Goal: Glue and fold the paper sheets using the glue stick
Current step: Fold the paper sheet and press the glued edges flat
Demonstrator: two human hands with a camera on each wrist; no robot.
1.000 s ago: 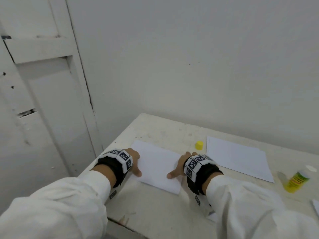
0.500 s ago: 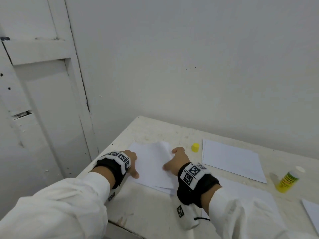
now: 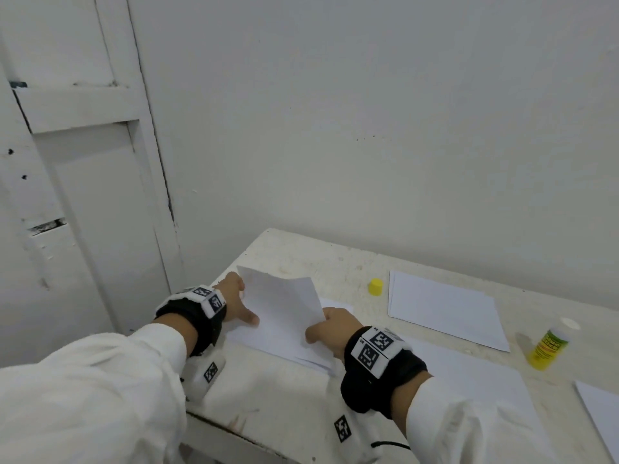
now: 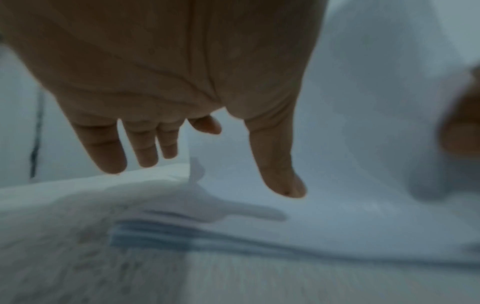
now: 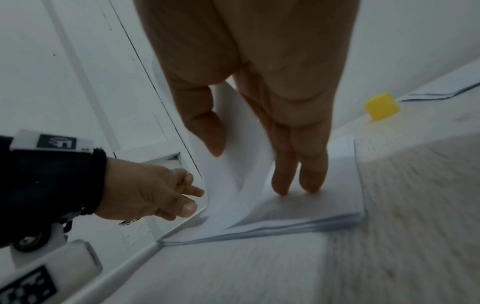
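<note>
Raised since half a second ago: top paper sheet, lifted off paper stack at table left end. Right hand grip: pinching sheet's edge. Left hand grip: loose, fingers at sheet's 9 o'clock edge. Glue stick: upright, far at 3 o'clock.

The head view looks down from above at the bench; both wrist views sit close, sharing the folded sheet.
</note>
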